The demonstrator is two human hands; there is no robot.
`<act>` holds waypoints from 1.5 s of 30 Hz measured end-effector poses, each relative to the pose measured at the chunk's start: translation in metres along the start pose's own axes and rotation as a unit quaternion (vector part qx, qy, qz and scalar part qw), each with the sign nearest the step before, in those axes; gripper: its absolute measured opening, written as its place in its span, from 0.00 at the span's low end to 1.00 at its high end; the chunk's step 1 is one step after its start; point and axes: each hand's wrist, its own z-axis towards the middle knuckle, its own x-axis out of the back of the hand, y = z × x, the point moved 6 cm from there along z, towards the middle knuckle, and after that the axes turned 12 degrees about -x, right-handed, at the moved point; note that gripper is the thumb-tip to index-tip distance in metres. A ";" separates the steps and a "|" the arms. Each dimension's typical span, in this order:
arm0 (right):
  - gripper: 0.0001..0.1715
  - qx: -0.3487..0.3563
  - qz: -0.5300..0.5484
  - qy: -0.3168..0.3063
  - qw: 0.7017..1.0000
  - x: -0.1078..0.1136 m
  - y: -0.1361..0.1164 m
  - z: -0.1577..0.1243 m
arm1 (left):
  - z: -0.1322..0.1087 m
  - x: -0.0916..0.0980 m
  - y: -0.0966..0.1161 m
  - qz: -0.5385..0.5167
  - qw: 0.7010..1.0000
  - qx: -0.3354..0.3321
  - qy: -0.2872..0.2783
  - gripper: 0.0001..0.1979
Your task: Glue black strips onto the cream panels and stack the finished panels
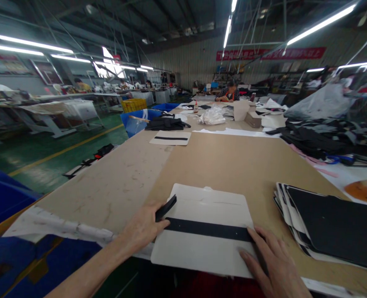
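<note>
A cream panel [208,252] with a black strip [206,229] across its middle lies at the table's near edge, partly overhanging it. My left hand [146,225] is closed around a short black piece [166,207], its thumb touching the panel's left side by the strip's end. At the panel's right edge rests my right hand [272,258], fingers apart, fingertips on the panel near the strip's other end. A stack of black and cream panels [338,227] lies to the right of my right hand.
Another cream panel with a black strip [170,138] lies farther up the brown table [220,161]. Black pieces [166,123] and a clear plastic bag [212,115] are beyond. Dark fabric [316,138] is heaped at right. Blue bins [6,198] stand left. A person sits at the far end.
</note>
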 end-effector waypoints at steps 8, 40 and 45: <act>0.22 0.016 0.202 -0.002 0.979 0.045 -0.054 0.007 | -0.042 0.010 0.028 -0.277 0.955 0.094 -0.052 0.20; 0.16 0.035 0.398 0.068 0.914 0.043 -0.146 0.035 | -0.024 -0.064 0.085 -0.568 0.817 0.048 -0.089 0.23; 0.10 -0.030 0.475 0.037 0.879 0.043 -0.139 0.033 | -0.022 -0.064 0.081 -0.561 0.823 0.064 -0.070 0.21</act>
